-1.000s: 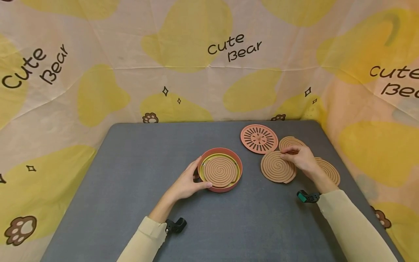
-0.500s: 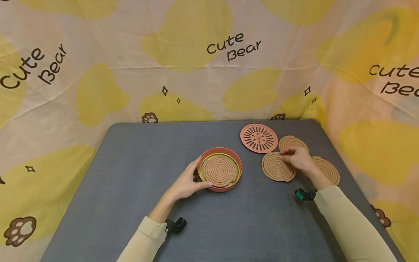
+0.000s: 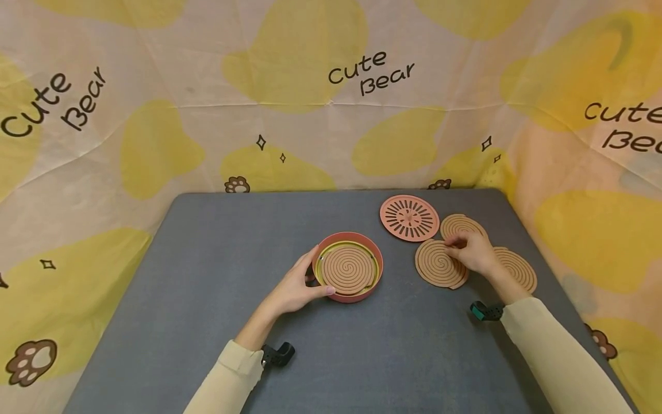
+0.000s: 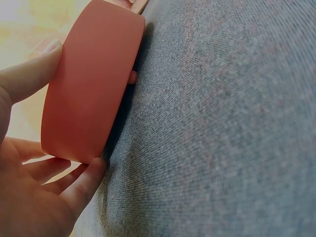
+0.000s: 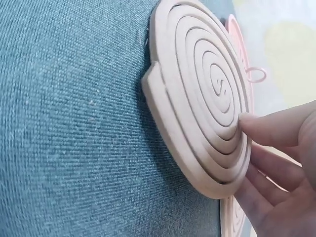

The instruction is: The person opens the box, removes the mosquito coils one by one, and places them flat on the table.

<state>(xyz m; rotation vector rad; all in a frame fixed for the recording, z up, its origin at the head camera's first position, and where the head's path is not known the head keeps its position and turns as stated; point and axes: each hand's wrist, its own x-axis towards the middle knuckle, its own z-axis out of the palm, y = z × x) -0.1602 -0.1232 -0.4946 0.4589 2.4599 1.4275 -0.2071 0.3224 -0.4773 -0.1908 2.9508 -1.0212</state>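
My left hand (image 3: 295,290) holds a round red mosquito coil holder (image 3: 357,299) by its left side, with the thumb at the front rim. In the left wrist view, fingertips support the lower edge of the holder (image 4: 94,79). A yellow-green ring and a brown mosquito coil (image 3: 346,269) lie inside it. To the right, my right hand (image 3: 473,253) pinches another mosquito coil (image 3: 437,267) at its far right edge. The right wrist view has the thumb on top of this coil (image 5: 195,89), the other fingers at its edge and partly hidden, and a shadow along its near side.
A pink slotted lid (image 3: 408,218) lies at the back, close to the pinched coil. Two more coils, a rear coil (image 3: 457,224) and a right-hand coil (image 3: 517,269), lie around my right hand on the grey table (image 3: 233,247). A patterned cloth (image 3: 289,86) hangs behind.
The coil under my right hand has shifted very slightly to the right and its tilt has changed a little. My left hand and the holder stay put.
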